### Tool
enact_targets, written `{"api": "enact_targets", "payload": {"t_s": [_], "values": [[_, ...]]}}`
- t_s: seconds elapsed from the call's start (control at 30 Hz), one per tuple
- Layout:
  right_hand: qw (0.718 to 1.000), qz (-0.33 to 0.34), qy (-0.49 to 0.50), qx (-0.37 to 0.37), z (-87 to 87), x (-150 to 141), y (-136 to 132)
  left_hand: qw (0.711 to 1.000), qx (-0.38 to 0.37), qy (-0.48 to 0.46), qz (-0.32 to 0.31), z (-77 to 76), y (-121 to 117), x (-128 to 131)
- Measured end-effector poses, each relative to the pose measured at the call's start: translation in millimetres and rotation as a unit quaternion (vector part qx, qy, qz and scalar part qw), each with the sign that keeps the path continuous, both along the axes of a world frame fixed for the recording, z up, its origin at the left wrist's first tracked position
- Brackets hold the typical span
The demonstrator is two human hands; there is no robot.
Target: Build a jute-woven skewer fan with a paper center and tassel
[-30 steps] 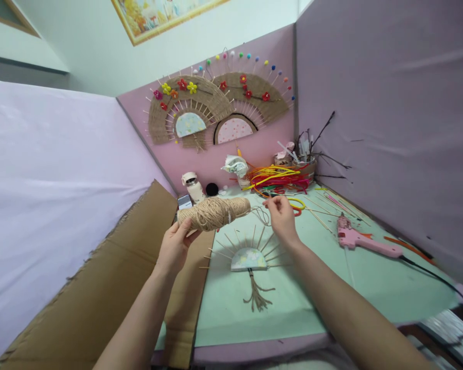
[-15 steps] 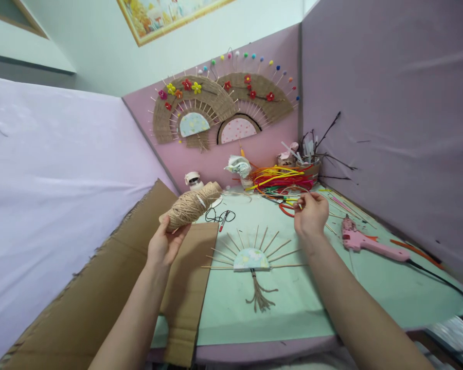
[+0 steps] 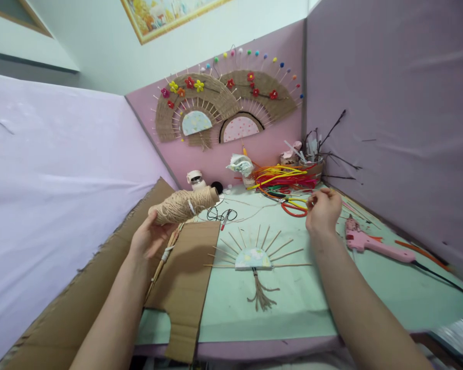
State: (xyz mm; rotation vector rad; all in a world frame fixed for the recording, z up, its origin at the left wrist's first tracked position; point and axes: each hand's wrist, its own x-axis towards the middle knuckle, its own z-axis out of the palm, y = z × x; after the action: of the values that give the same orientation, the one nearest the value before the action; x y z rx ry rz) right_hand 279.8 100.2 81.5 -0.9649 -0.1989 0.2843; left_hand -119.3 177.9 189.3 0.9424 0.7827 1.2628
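Observation:
My left hand [image 3: 148, 237] is closed round a fat spool of tan jute twine [image 3: 183, 204], held up over the cardboard sheet [image 3: 185, 280]. My right hand [image 3: 323, 211] is pinched on the thin loose end of the twine, pulled out to the right above the green table [image 3: 370, 288]. Between my hands lies a small half-round fan frame [image 3: 253, 256] with thin sticks spreading out and a jute tassel below it.
A pink glue gun [image 3: 364, 240] lies right of my right hand with its black cord trailing off. Coloured pipe cleaners [image 3: 283, 180], a basket of twigs [image 3: 312, 162], a jar [image 3: 195, 180] and orange scissors [image 3: 293, 208] crowd the back. Finished fans [image 3: 224, 103] hang on the pink wall.
My hands have drawn apart: the left carried the spool leftward, the right pulled the twine end to the right and away. A bundle of sticks under the spool has come into sight.

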Motion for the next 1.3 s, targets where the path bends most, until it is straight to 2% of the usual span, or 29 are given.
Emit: {"api": "enact_targets", "payload": {"t_s": [0.1,0.17,0.2,0.23,0.3,0.37,0.53,0.63,0.77,0.87,0.97,1.07,1.17,1.3], "values": [[0.993,0.014,-0.098,-0.058,2.1,-19,1,1.0,-0.001,-0.001,-0.004,4.2,-8,10],[0.984,0.021,-0.157,-0.076,4.1,-35,-1,1.0,-0.001,-0.002,-0.007,5.3,-16,21],[0.977,0.048,-0.195,-0.075,4.6,-44,-3,1.0,0.0,-0.002,-0.008,5.1,-20,28],[0.965,0.094,-0.234,-0.068,4.5,-54,-4,1.0,0.004,0.0,-0.009,4.3,-24,34],[0.922,0.228,-0.311,-0.047,1.9,-72,-5,1.0,0.022,0.006,-0.014,1.0,-31,46],[0.881,0.326,-0.341,-0.035,-3.0,-87,-4,0.998,0.048,0.017,-0.024,-3.8,-35,56],[0.863,0.384,-0.329,-0.003,-10.3,-98,1,0.994,0.07,0.045,-0.066,-11.2,-35,60],[0.856,0.423,-0.296,0.017,-5.4,-96,-4,0.99,0.06,0.068,-0.108,-9.5,-34,54],[0.848,0.489,-0.202,0.032,2.8,-94,-12,0.98,0.064,0.111,-0.152,-7.4,-33,42],[0.869,0.469,-0.148,0.052,5.5,-87,-12,0.975,0.077,0.153,-0.141,-10.1,-31,36],[0.894,0.431,-0.088,0.082,8.0,-76,-10,0.979,0.082,0.163,-0.093,-15.4,-26,36],[0.906,0.408,-0.035,0.104,10.0,-67,-8,0.993,0.058,0.099,-0.022,-18.4,-22,43],[0.919,0.377,0.015,0.113,6.6,-57,-4,0.999,0.0,-0.001,0.051,-15.8,-17,49],[0.945,0.293,0.077,0.122,-5.4,-36,5,0.995,-0.061,-0.044,0.069,-7.0,-11,43]]}}
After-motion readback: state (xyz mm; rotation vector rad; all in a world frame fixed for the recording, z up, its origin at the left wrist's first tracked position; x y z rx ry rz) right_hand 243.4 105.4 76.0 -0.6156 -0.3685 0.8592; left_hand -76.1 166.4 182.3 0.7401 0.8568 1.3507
